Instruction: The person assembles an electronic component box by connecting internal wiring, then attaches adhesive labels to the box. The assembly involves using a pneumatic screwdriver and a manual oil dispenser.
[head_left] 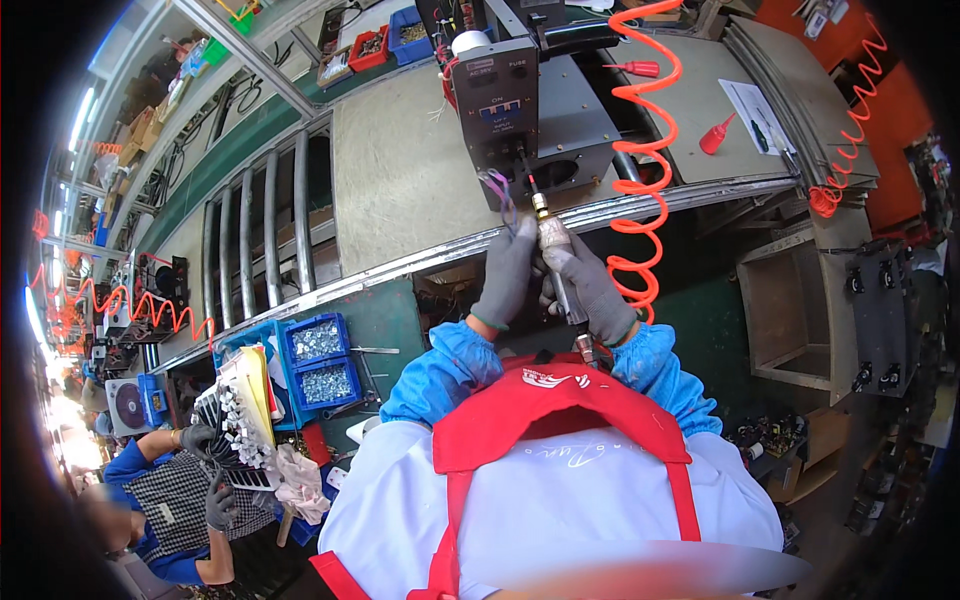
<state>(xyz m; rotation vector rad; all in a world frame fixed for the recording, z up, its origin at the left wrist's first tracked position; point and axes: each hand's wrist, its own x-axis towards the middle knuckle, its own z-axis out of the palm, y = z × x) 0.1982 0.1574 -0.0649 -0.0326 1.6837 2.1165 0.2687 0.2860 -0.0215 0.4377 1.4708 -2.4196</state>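
Observation:
A dark grey metal equipment box (497,110) stands at the bench edge in front of me, its panel with blue switches facing me. My right hand (592,285), in a grey glove, is wrapped round a pneumatic screwdriver (556,236). The driver's bit points away from me and reaches the lower part of the panel. Purple wires (500,187) come out of the panel and run down to my left hand (507,275), whose gloved fingers are closed on them beside the driver's front end. My fingers hide the wire ends.
A coiled orange air hose (640,170) hangs right of the box. Red squeeze bottles (716,136) and a paper sheet (752,115) lie on the right bench. Blue bins of small metal parts (326,384) stand at left, near a co-worker (165,500) handling cables. Metal rollers (272,230) interrupt the bench.

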